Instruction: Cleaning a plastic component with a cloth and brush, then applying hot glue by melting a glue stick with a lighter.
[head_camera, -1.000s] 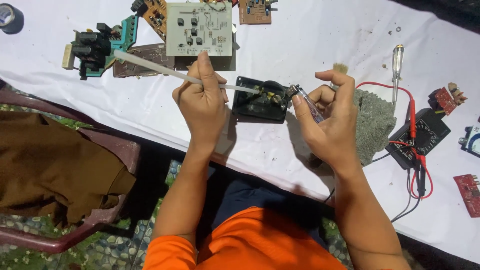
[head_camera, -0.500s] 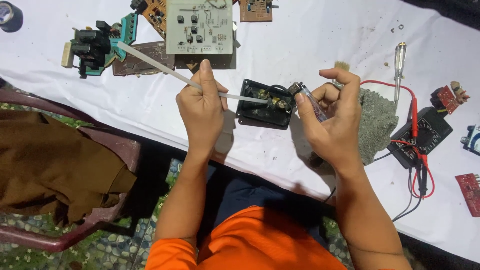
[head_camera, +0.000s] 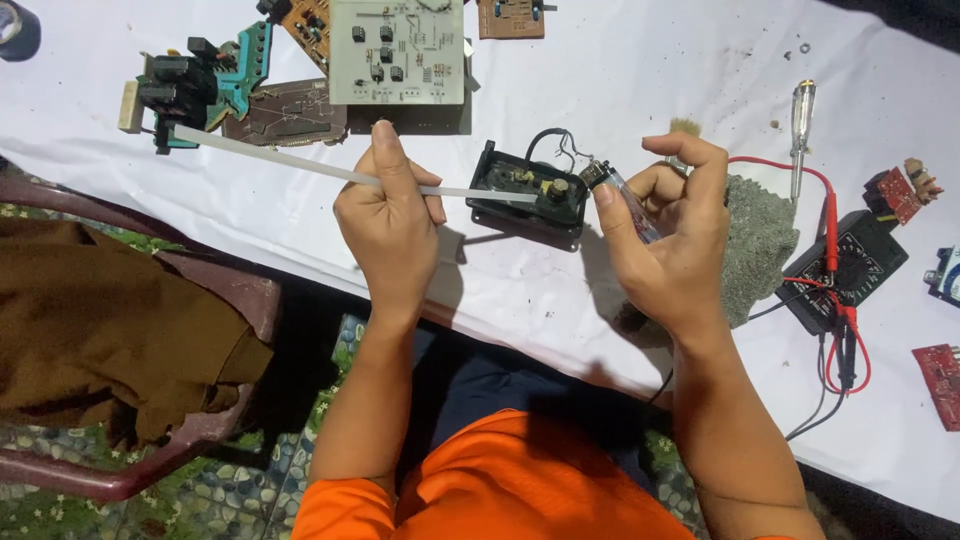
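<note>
White tablecloth (head_camera: 650, 60); left hand (head_camera: 385, 225) grip clamped on white stick (head_camera: 270, 160), right hand (head_camera: 670, 240) apparently on lighter (head_camera: 615, 185).

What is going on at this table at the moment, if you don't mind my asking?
A person in an orange shirt sits at a white-covered table strewn with circuit boards. Their left hand holds a long white stick, its tip on a small black component with loose wires. The right hand holds a small lighter beside that component. A black multimeter with red leads, a screwdriver and a grey rough block lie to the right.
</note>
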